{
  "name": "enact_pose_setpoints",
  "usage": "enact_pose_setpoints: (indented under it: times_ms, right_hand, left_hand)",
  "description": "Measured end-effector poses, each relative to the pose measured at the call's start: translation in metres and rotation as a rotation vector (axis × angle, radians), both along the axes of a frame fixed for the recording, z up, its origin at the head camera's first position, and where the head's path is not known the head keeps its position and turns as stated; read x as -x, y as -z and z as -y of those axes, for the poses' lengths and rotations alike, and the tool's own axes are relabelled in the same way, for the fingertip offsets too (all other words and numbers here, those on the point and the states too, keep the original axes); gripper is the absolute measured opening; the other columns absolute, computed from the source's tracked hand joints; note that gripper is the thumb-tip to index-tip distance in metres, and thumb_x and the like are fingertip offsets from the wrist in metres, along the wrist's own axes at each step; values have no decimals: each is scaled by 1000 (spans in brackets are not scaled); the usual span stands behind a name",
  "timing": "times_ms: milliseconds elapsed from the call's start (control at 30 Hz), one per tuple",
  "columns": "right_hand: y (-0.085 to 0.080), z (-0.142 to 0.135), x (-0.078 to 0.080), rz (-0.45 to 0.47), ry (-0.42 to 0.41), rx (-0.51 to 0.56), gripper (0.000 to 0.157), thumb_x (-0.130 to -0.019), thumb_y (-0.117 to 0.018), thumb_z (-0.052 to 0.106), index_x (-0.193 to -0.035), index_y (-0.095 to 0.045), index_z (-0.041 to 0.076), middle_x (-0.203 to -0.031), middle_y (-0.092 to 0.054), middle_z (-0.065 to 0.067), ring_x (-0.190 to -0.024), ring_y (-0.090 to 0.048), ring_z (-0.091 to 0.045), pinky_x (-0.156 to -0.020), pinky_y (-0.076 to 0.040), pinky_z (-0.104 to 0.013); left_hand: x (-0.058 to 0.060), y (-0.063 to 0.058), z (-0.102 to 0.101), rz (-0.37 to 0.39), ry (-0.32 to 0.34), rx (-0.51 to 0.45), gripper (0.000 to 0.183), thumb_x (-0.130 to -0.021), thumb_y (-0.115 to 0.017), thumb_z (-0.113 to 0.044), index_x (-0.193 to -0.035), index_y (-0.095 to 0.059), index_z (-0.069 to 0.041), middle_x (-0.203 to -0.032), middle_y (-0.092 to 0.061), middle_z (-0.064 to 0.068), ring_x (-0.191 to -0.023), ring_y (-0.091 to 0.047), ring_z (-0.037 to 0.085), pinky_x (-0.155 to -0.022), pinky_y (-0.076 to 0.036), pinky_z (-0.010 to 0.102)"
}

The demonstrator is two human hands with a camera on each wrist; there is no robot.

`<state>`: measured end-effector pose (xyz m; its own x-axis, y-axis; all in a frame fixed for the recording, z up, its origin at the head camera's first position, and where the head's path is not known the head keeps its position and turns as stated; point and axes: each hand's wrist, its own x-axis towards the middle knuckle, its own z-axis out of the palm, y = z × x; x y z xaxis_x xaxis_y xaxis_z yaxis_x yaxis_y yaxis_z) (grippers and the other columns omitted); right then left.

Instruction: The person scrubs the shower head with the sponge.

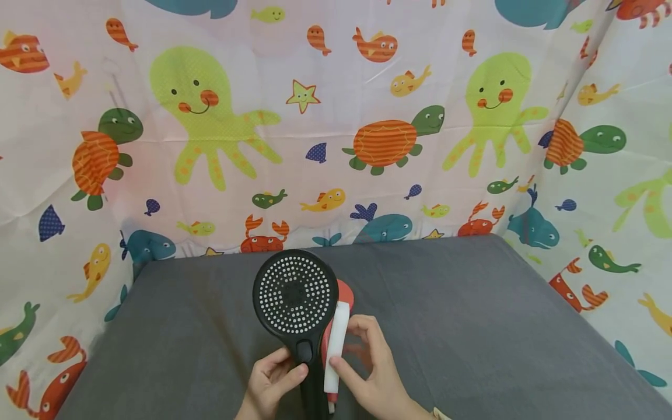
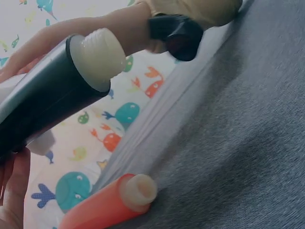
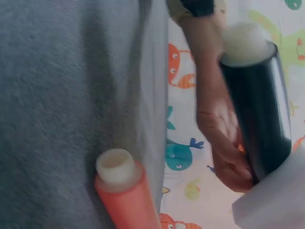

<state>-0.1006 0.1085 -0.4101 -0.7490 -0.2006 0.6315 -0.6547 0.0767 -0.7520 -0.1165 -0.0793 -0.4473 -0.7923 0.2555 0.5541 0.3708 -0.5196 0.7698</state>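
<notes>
My left hand (image 1: pixel 273 379) grips a black shower head (image 1: pixel 296 294) by the upper handle, thumb in front. Its round face with pale nozzles points toward me, and its pale threaded end (image 2: pixel 100 55) shows in the left wrist view. My right hand (image 1: pixel 378 370) holds a white, tube-like piece (image 1: pixel 336 347) between thumb and fingers, upright along the right side of the black handle; its exact kind is unclear. Behind both is a red shower head (image 1: pixel 345 293), mostly hidden. Its handle (image 3: pixel 128 200) with a white threaded end appears low in the right wrist view, over the grey surface.
A grey cloth-covered table (image 1: pixel 446 326) spreads out under and around the hands. Behind it and along both sides hangs a white curtain (image 1: pixel 325 70) printed with sea animals.
</notes>
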Motion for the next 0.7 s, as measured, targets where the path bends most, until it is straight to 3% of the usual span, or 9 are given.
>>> enact_pose_setpoints:
  times_ms: [100, 200, 333, 433, 533, 700]
  right_hand:
    - [1, -1, 0, 14, -34, -26, 45, -83, -64, -5, -122, -42, 5, -116, -42, -11, -102, -52, -20, -70, -54, -34]
    - [7, -2, -6, 68, -122, -89, 40, -85, -64, 1, -120, -45, 9, -113, -43, -8, -99, -51, -18, -67, -54, -33]
    - [12, -7, -14, 141, -267, -181, 37, -87, -63, 9, -119, -44, 14, -111, -44, -4, -95, -50, -14, -66, -54, -30]
    - [13, -11, -12, 148, -337, -192, 37, -86, -63, 9, -118, -43, 13, -110, -44, -4, -95, -51, -12, -66, -54, -29]
    - [11, -11, -8, 85, -293, -163, 39, -85, -65, 5, -117, -43, 10, -112, -44, -6, -97, -51, -15, -67, -54, -29]
    - [-1, -7, 1, -28, -129, -56, 46, -80, -65, -8, -118, -42, 2, -114, -42, -13, -103, -51, -19, -69, -54, -34]
  left_hand:
    - [0, 1, 0, -11, -12, -9, 45, -82, -46, 23, -118, -61, 1, -113, -63, 7, -102, -59, 14, -83, -49, 23]
    - [1, -2, 2, 11, -90, 16, 40, -81, -48, 22, -115, -60, 7, -111, -64, 9, -98, -59, 14, -77, -51, 22]
    - [-2, -9, 8, 142, -171, 100, 34, -81, -53, 17, -111, -64, 4, -103, -66, 8, -85, -61, 11, -60, -52, 22]
    - [-3, -9, 10, 189, -161, 111, 34, -82, -53, 16, -110, -65, 0, -99, -67, 7, -79, -61, 10, -54, -53, 23]
    - [-1, -5, 7, 147, -105, 65, 38, -83, -50, 18, -112, -64, -1, -101, -66, 8, -82, -62, 11, -55, -53, 23]
    - [-1, -1, 2, 37, 27, 2, 44, -84, -45, 21, -116, -62, -4, -103, -65, 5, -82, -61, 9, -59, -53, 20]
